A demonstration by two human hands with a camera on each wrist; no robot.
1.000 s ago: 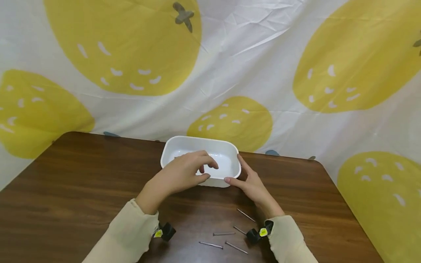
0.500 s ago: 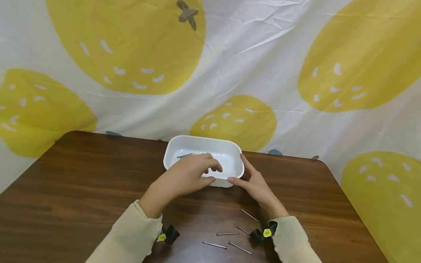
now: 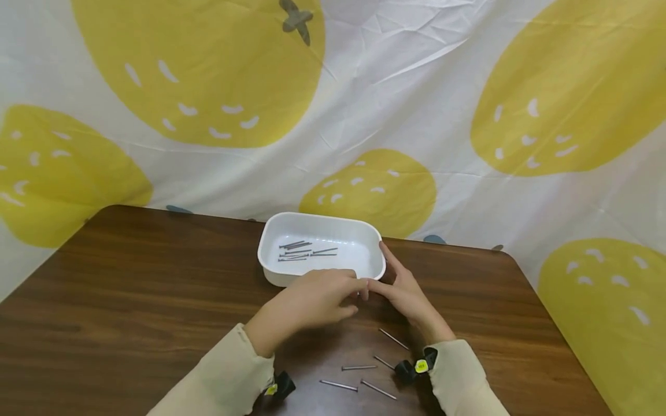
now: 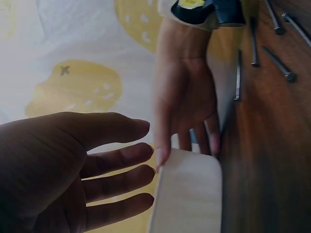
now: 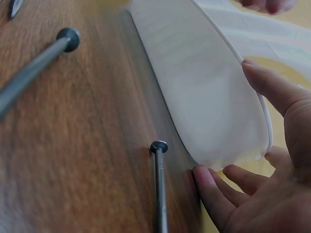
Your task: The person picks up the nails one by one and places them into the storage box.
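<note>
A white rectangular dish (image 3: 269,276) stands near the far edge of the table, with several steel nails (image 3: 295,252) lying in its left half. My right hand (image 3: 406,294) grips the dish's right end, thumb at the front rim and fingers around the end wall. In front of the dish, my left hand (image 3: 317,300) hovers with loosely bent fingers and nothing between them. The left wrist view shows the thumb (image 4: 112,128) spread from the fingers. More loose nails (image 3: 338,385) lie on the table between my forearms; the right wrist view shows the flat head of one nail (image 5: 159,147) close up.
The brown wooden table (image 3: 130,300) ends just behind the dish. A white cloth (image 3: 218,179) with yellow fruit prints hangs along its far side. Black wrist cameras (image 3: 404,371) sit on both wrists, the right one close to the loose nails.
My left hand has drawn back from over the dish toward the near side, uncovering the nails inside. The right hand keeps its place at the dish's end.
</note>
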